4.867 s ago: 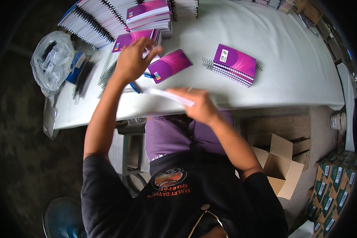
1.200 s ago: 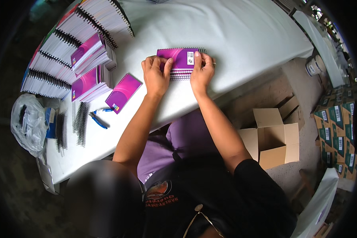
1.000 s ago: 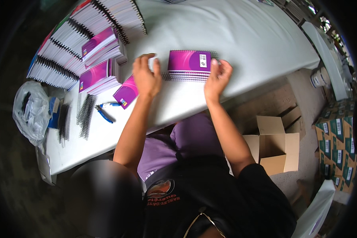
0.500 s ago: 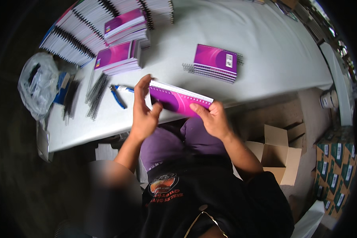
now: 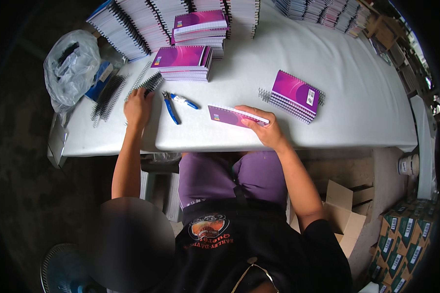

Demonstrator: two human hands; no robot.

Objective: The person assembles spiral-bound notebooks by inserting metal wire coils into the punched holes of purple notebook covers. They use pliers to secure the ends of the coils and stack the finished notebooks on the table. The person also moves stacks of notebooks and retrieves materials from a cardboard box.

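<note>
My right hand [image 5: 266,128] holds a small purple-covered notebook block [image 5: 225,115] by its right end. A row of punched holes runs along its upper edge, and no coil shows in them. My left hand [image 5: 138,108] is down on a pile of dark spiral binding coils [image 5: 152,83], fingers bent and closed at the tips among them. Blue-handled pliers [image 5: 170,108] lie between my hands, beside a second blue-and-white tool [image 5: 185,101]. To the right of the block stands a stack of purple notebooks [image 5: 294,93] with coils sticking out at its sides.
Purple block stacks [image 5: 181,57] stand at the back, before rows of large spiral-bound books [image 5: 168,22]. More coils [image 5: 107,100], a blue box [image 5: 100,80] and a clear plastic bag [image 5: 71,68] lie left. An open cardboard box [image 5: 344,215] is below the table's front edge [image 5: 337,146].
My left hand has let go of the purple block and moved left onto the coils. My right hand keeps the block, now lower over the table. The view has shifted.
</note>
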